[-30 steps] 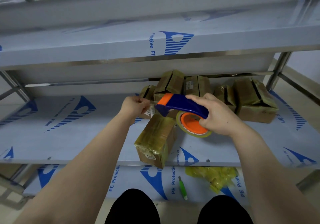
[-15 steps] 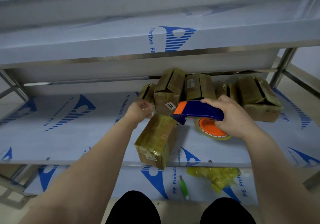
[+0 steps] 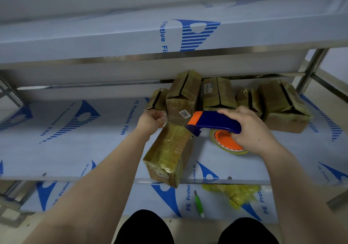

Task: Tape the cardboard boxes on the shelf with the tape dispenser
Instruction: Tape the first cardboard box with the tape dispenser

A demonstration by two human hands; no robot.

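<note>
While crouched before the shelf [image 3: 75,140], caught mid-strip. Nearest, on the lower tier [image 3: 113,196]: a green knife [image 3: 198,204] and yellow scraps [image 3: 233,194]. Above, askew at the shelf's front edge: the box [image 3: 169,153] being worked on, already glossy-wrapped over its top and near end. Pinching the free end of the tape [image 3: 166,116] at the box's far left corner, fingers [image 3: 160,120] curled: the left hand [image 3: 150,121]. Wrapped round the handle of the dispenser [image 3: 212,121], fingers closed on it: the right hand [image 3: 250,128], nose down at the box's far right corner, roll [image 3: 226,143] low over the shelf. Farther back, five more boxes [image 3: 184,96], wrapped but showing dark seams along their tops.

Judged early in the job: one box mostly covered, this strip neither laid nor cut, the rear five seemingly still to seal.

Against a second ago: dispenser lower and further right, left hand dropped from above the box to its corner.
</note>
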